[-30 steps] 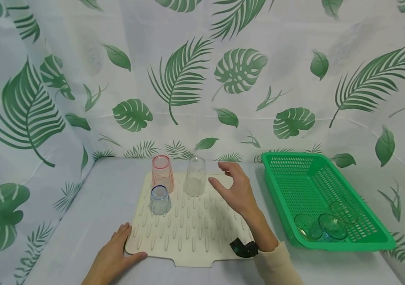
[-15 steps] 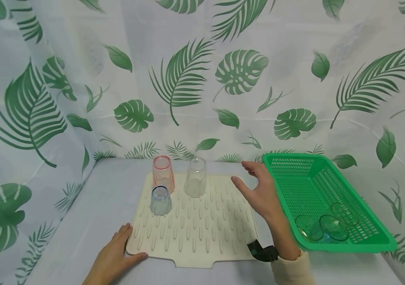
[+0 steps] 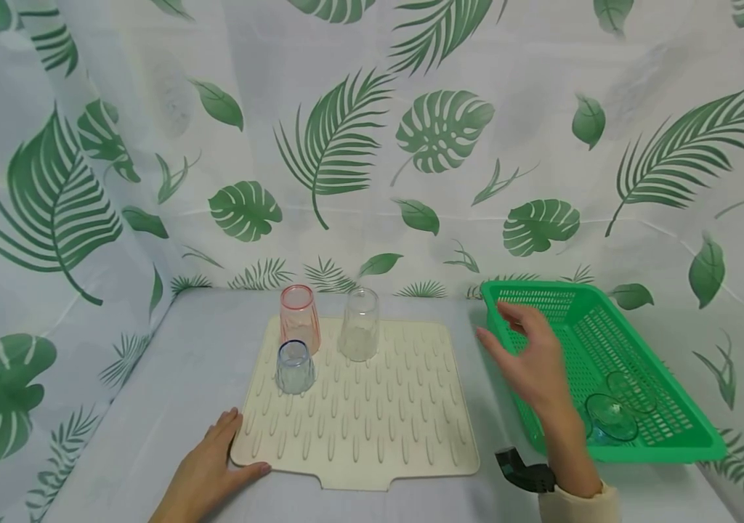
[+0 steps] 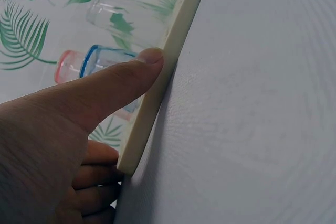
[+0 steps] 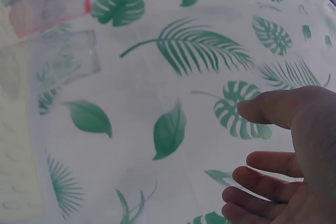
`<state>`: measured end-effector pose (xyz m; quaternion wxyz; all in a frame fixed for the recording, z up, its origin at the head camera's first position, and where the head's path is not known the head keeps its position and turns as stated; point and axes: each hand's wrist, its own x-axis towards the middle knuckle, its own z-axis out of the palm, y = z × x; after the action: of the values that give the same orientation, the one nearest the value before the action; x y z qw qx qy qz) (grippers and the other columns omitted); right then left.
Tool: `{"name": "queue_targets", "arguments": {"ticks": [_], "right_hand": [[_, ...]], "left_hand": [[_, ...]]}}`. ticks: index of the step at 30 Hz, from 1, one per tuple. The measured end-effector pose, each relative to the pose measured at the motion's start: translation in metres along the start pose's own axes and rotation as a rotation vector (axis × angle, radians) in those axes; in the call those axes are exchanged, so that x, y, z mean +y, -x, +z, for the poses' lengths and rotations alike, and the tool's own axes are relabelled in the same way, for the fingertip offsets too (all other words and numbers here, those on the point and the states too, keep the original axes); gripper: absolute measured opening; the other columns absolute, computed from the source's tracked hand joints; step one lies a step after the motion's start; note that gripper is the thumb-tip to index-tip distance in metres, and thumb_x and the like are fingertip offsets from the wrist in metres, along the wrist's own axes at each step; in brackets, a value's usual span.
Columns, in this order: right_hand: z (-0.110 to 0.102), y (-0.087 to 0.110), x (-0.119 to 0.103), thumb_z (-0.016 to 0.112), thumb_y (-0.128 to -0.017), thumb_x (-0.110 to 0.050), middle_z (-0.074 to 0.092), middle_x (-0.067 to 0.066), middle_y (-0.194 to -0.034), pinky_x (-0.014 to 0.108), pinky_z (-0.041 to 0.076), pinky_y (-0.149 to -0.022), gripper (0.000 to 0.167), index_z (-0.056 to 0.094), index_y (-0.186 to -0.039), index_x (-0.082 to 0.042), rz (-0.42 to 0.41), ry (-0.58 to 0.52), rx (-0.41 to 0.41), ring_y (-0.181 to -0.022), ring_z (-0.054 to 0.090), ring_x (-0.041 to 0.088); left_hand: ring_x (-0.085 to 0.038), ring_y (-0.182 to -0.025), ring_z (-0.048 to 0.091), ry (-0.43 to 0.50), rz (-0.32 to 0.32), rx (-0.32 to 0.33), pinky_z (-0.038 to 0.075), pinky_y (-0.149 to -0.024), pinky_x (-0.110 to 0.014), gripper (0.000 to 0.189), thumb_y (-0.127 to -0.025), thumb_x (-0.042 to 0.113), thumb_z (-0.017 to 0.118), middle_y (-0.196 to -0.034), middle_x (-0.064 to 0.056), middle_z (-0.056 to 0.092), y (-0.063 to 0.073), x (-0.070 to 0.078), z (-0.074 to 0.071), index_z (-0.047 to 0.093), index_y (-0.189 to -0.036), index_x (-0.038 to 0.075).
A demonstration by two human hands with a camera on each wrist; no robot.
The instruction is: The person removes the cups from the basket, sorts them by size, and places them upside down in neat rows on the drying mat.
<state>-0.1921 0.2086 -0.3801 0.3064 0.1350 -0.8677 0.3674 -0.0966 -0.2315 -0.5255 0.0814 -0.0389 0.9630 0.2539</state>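
Observation:
My left hand [image 3: 205,468] holds the front left corner of a cream drying mat [image 3: 405,407], thumb on the front edge and fingers along the left side. On the mat's far left part stand a tall red-tinted glass [image 3: 300,319], a tall clear glass [image 3: 359,327] and a short blue-tinted glass [image 3: 294,369], each narrower at the top. In the left wrist view, the thumb [image 4: 126,80] lies on the mat's rim. My right hand [image 3: 532,363] is in the air over the left side of a green basket [image 3: 647,454], fingers relaxed, holding nothing.
Several glasses [image 3: 610,418] lie in the near end of the basket, partly hidden by the right forearm. Mat and basket are on a table with a pale cloth [image 3: 189,349]. A leaf-patterned curtain [image 3: 346,240] hangs behind and at the sides.
My right hand has moved right, from beside the clear glass over the mat to above the basket's left side. The left hand and the glasses on the mat have stayed put.

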Motion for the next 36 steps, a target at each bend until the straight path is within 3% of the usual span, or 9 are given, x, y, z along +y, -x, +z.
{"name": "queue_targets", "arguments": {"ticks": [7,13,15,17,20,22,25,29,36], "right_hand": [[-0.019,0.011,0.012,0.076,-0.087,-0.006,0.061,0.022,-0.125,-0.002,0.032,-0.092,0.047,0.059,-0.128,0.006,0.103,0.028,0.002,-0.11,0.054,0.03],[-0.037,0.018,0.028,0.075,-0.091,-0.021,0.06,0.017,-0.13,-0.002,0.035,-0.09,0.051,0.058,-0.134,0.0,0.233,0.062,-0.004,-0.106,0.048,-0.01],[-0.042,0.021,0.033,0.074,-0.092,-0.027,0.059,0.016,-0.132,-0.002,0.035,-0.089,0.053,0.057,-0.136,-0.002,0.279,0.085,-0.013,-0.106,0.044,-0.014],[-0.046,0.023,0.038,0.073,-0.092,-0.03,0.059,0.016,-0.134,-0.002,0.034,-0.087,0.055,0.056,-0.137,-0.003,0.314,0.112,-0.026,-0.11,0.05,-0.004],[-0.053,0.026,0.045,0.071,-0.094,-0.033,0.057,0.017,-0.136,0.0,0.034,-0.085,0.057,0.054,-0.139,-0.003,0.347,0.146,-0.057,-0.116,0.055,0.021],[-0.057,0.029,0.049,0.07,-0.095,-0.033,0.056,0.02,-0.137,0.007,0.037,-0.086,0.059,0.052,-0.14,-0.001,0.359,0.167,-0.088,-0.119,0.054,0.034],[-0.063,0.034,0.057,0.068,-0.096,-0.034,0.052,0.025,-0.138,0.03,0.046,-0.095,0.063,0.048,-0.142,0.003,0.377,0.201,-0.151,-0.12,0.053,0.041],[-0.069,0.04,0.067,0.067,-0.096,-0.034,0.047,0.033,-0.137,0.06,0.046,-0.092,0.069,0.043,-0.143,0.01,0.381,0.243,-0.246,-0.118,0.051,0.05],[-0.077,0.046,0.077,0.069,-0.095,-0.035,0.047,0.037,-0.134,0.064,0.049,-0.087,0.073,0.042,-0.141,0.015,0.355,0.322,-0.391,-0.114,0.053,0.055]], "left_hand": [[-0.053,-0.144,0.031,0.01,0.002,-0.004,0.035,-0.113,-0.066,0.121,-0.07,0.076,0.072,-0.158,-0.03,0.034,0.0,0.0,0.0,0.037,-0.15,-0.008],[-0.053,-0.144,0.031,0.016,0.008,0.001,0.035,-0.112,-0.066,0.121,-0.07,0.075,0.073,-0.158,-0.029,0.034,0.0,-0.001,0.0,0.037,-0.15,-0.008],[-0.053,-0.144,0.032,0.019,0.017,0.007,0.036,-0.112,-0.066,0.121,-0.07,0.075,0.074,-0.158,-0.029,0.034,0.001,-0.001,-0.001,0.038,-0.15,-0.008],[-0.053,-0.144,0.032,0.022,0.024,0.011,0.036,-0.111,-0.066,0.12,-0.07,0.075,0.074,-0.157,-0.029,0.035,0.001,-0.002,-0.001,0.038,-0.15,-0.008],[-0.054,-0.143,0.032,0.028,0.031,0.011,0.036,-0.111,-0.067,0.12,-0.069,0.073,0.075,-0.157,-0.03,0.035,0.001,-0.002,-0.001,0.038,-0.15,-0.008],[-0.054,-0.143,0.032,0.031,0.033,0.011,0.036,-0.111,-0.067,0.12,-0.069,0.072,0.076,-0.157,-0.03,0.035,0.002,-0.002,0.0,0.038,-0.149,-0.008],[-0.054,-0.143,0.032,0.029,0.036,0.011,0.036,-0.111,-0.066,0.12,-0.069,0.072,0.077,-0.157,-0.031,0.035,0.003,-0.002,0.0,0.038,-0.149,-0.009],[-0.054,-0.143,0.033,0.022,0.044,0.024,0.037,-0.111,-0.066,0.119,-0.069,0.071,0.077,-0.156,-0.03,0.036,0.003,-0.002,0.0,0.039,-0.149,-0.008],[-0.056,-0.141,0.034,0.014,0.05,0.031,0.038,-0.109,-0.068,0.117,-0.069,0.07,0.078,-0.156,-0.031,0.036,0.002,-0.001,0.0,0.04,-0.148,-0.009]]}}
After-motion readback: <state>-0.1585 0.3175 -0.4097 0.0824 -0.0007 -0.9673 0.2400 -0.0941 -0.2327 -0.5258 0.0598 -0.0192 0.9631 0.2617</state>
